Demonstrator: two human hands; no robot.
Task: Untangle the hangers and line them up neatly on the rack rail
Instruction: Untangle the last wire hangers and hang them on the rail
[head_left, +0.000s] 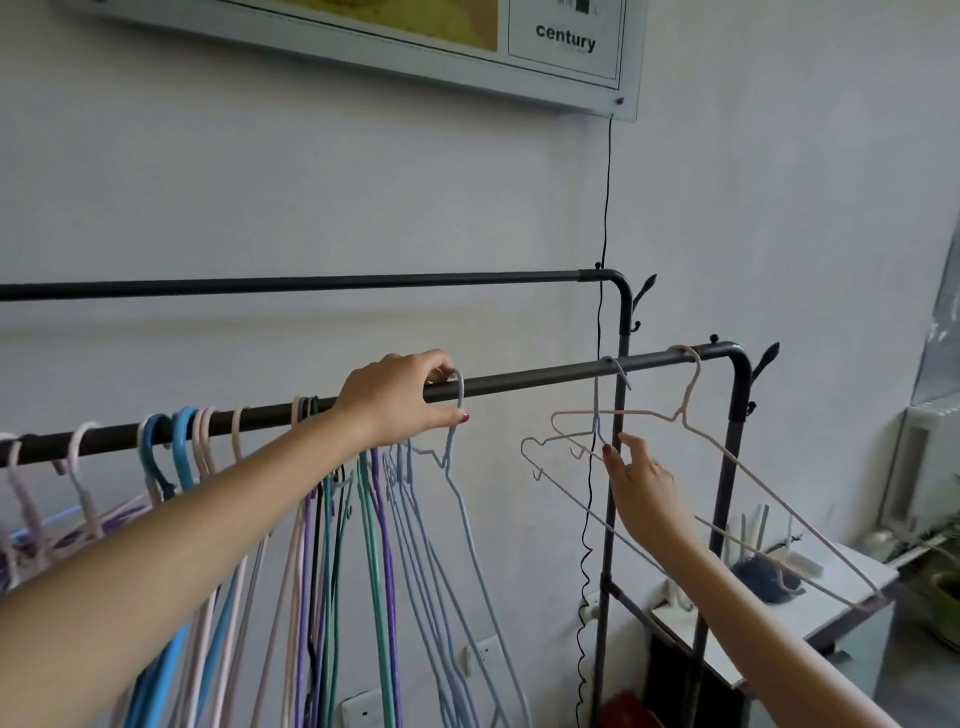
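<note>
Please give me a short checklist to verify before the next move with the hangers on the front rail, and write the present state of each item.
1. Left hand holds the hook of the light blue hanger at the front rail: ok.
2. Right hand reaches the pale lilac hanger: ok, firm grip cannot tell.
3. Lilac hanger free of the pink hanger: not ok, their wires cross.
4. Both right-side hooks over the rail: ok.
5. Left bunch evenly spaced: not ok.
</note>
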